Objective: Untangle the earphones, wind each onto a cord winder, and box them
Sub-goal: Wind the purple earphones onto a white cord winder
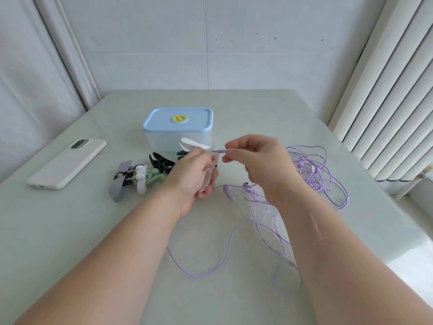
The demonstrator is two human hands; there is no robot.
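Earphones in purple (pixel 194 276) are trailing in loose loops across the table (pixel 117 231) just in front of you, running up toward your hands. Your left hand (pixel 192 177) is gripping a pale cord winder (pixel 208 177), fingers curled around its body. Your right hand (pixel 257 160) is pinching the plug (pixel 220 151) of the purple cord between thumb and fingertips and is holding it right at the winder's upper end.

Judging by this, you are starting the winding step for this set. The next move is calling for the plug to be seated or pinned against the winder, so that the cord is wrapping under light, even tension and not dragging knots along.

To the right, another heap of purple cord (pixel 314 170) is lying tangled and is waiting to be sorted. To the left, wound sets (pixel 140 177) are sitting together, with spare black winders (pixel 161 163) just behind them. Farther back, the box (pixel 178 127) is standing with its blue lid on, so boxing is not begun. A phone (pixel 68 163) is lying well off to the left.
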